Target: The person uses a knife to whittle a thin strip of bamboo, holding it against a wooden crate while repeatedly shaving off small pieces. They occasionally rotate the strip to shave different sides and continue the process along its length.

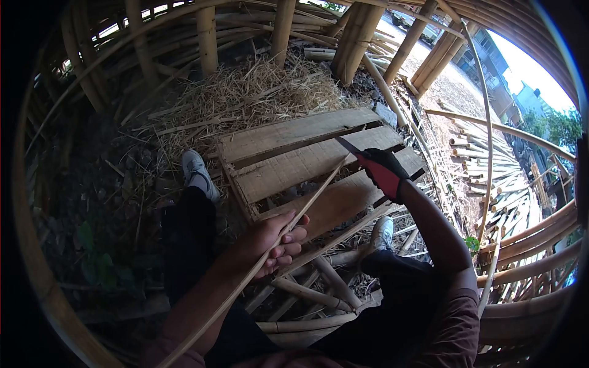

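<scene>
A long, thin bamboo strip (319,193) runs slantwise from the lower left up to the wooden slatted bench. My bare left hand (279,242) is closed around it at about the middle. My right hand (385,173), in a black and red glove, grips a knife (348,145), its handle hidden in the fist. The blade points up and to the left. Near the blade lies the strip's far end; whether the two touch I cannot tell. Beneath both is the wooden slatted bench (276,175), with gaps between its planks.
Beyond the bench is a heap of shavings (257,92). Upright bamboo posts (207,40) stand behind it. At the right lie many cut bamboo poles (491,165). My shoes (197,172) are on either side of the bench, with bamboo pieces (313,293) below it.
</scene>
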A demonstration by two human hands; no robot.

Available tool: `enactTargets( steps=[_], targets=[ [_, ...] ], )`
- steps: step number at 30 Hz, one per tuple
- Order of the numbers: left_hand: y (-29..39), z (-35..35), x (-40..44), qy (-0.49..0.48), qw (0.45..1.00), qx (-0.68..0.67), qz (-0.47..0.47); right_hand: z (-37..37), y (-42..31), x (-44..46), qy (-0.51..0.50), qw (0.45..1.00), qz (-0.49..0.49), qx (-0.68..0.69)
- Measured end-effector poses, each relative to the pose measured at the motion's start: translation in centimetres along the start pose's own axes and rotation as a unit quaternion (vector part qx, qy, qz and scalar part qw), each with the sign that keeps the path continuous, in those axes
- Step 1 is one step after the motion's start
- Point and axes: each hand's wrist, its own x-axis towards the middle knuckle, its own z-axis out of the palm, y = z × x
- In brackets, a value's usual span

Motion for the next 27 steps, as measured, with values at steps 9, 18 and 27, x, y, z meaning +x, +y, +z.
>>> enactTargets(
  steps=[9,18,27],
  targets=[
    [0.0,0.6,-0.2,0.029,0.999,0.038,0.003,0.3,-2.1,2.4,0.105,0.929,0.075,-0.346],
    [-0.2,0.4,-0.2,0.025,0.997,0.067,0.023,0.9,-0.9,3.1,0.13,0.928,0.055,-0.345],
    [-0.1,0.3,-0.1,0.034,0.995,0.096,0.023,1.0,-1.2,4.2,0.138,0.921,0.057,-0.361]
  ],
)
